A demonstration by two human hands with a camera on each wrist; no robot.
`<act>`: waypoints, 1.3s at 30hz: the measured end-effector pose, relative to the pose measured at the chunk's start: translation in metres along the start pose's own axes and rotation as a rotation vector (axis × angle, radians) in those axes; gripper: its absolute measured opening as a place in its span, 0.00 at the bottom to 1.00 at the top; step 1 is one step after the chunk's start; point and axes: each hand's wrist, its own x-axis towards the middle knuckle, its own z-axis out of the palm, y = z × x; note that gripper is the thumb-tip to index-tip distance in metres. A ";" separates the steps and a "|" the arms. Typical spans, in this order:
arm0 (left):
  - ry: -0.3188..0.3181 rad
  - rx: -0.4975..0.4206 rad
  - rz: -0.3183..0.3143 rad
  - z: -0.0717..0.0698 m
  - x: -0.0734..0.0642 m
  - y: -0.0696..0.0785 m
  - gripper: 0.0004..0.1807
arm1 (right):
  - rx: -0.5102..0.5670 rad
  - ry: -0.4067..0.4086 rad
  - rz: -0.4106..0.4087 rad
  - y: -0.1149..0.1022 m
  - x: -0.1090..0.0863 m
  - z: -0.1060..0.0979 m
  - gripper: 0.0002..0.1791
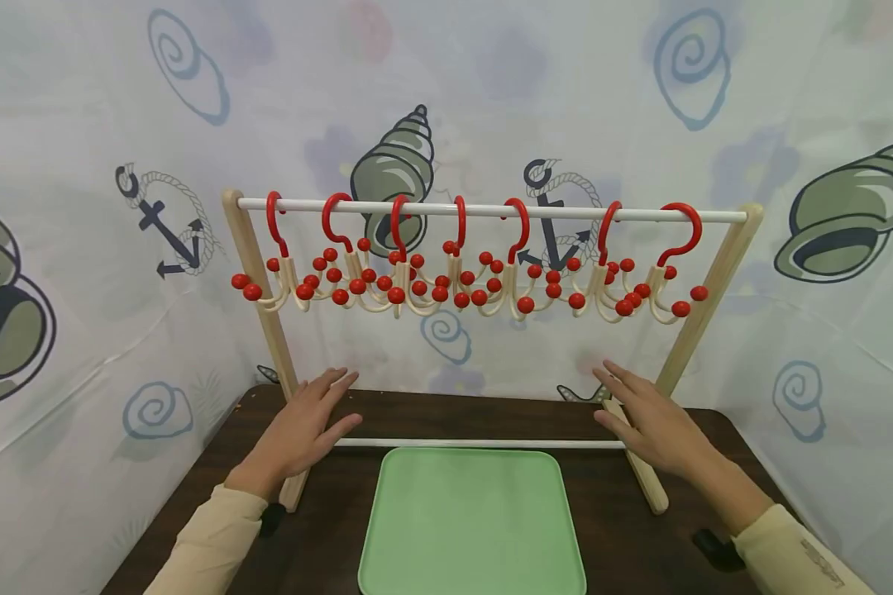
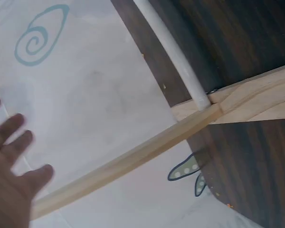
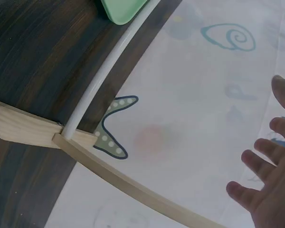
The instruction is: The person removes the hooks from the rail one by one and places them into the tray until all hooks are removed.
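Both hands hold nothing. My left hand [image 1: 303, 430] hovers by the rack's left post, its fingers extended and thumb apart. Near the opposite post is my right hand [image 1: 651, 421], fingers spread. The wooden rack [image 1: 703, 318] has a white top rail [image 1: 432, 208]. Several hangers hang from it in a row, among them a left-end hanger [image 1: 286, 281] and a right-end hanger [image 1: 658, 285]; each has a red hook and pale curved prongs tipped with red balls. In the wrist views, the left fingers [image 2: 12, 128] and right fingers [image 3: 259, 166] stand apart from the posts.
A light green tray [image 1: 472, 521] lies on the dark wooden table [image 1: 320, 537], in front of the rack's white lower rail [image 1: 484, 444]. Behind stands a pale curtain [image 1: 461, 74] printed with shells and anchors. The rack's feet [image 1: 647, 483] rest at the table's sides.
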 end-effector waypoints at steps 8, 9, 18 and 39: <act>0.448 0.012 0.073 -0.001 -0.009 -0.003 0.18 | -0.111 0.411 -0.161 -0.013 -0.005 -0.028 0.21; 0.521 0.009 0.050 0.000 -0.009 -0.004 0.16 | -0.122 0.476 -0.184 -0.015 -0.005 -0.034 0.19; 0.814 -0.121 -0.402 0.015 -0.019 -0.013 0.18 | -0.147 0.814 -0.080 -0.018 0.013 -0.101 0.22; 0.604 -0.154 -0.720 0.058 -0.020 -0.038 0.18 | 0.111 0.352 0.398 -0.002 0.068 -0.123 0.35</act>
